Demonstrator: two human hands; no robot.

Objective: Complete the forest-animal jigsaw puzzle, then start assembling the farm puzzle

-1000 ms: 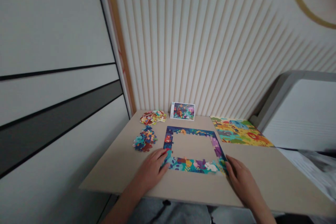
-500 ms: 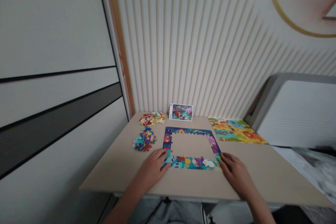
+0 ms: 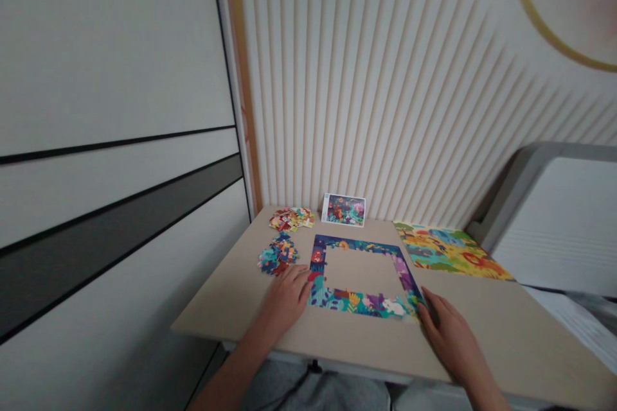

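The joined border of a jigsaw puzzle (image 3: 357,302) lies flat on the table, a colourful rectangle with bare tabletop inside it. My left hand (image 3: 289,295) rests palm down at its lower left side, fingers stretched forward, fingertips by the border's left edge. At the lower right corner is my right hand (image 3: 448,327), its fingers apart and touching the outer edge. Neither hand is closed around anything. Just beyond my left fingertips sits a pile of loose blue and brown puzzle pieces (image 3: 279,253).
A second pile of red and yellow pieces (image 3: 292,218) lies farther back. A picture card (image 3: 344,210) leans against the ribbed wall. On the right lies a yellow animal puzzle (image 3: 453,250), beside a grey-white panel (image 3: 559,225). White cabinetry (image 3: 120,218) flanks the table's left.
The view has swung left, so everything sits farther right. My left hand has slid off the border's lower left corner, toward the loose pieces. My right hand stays at the lower right corner.
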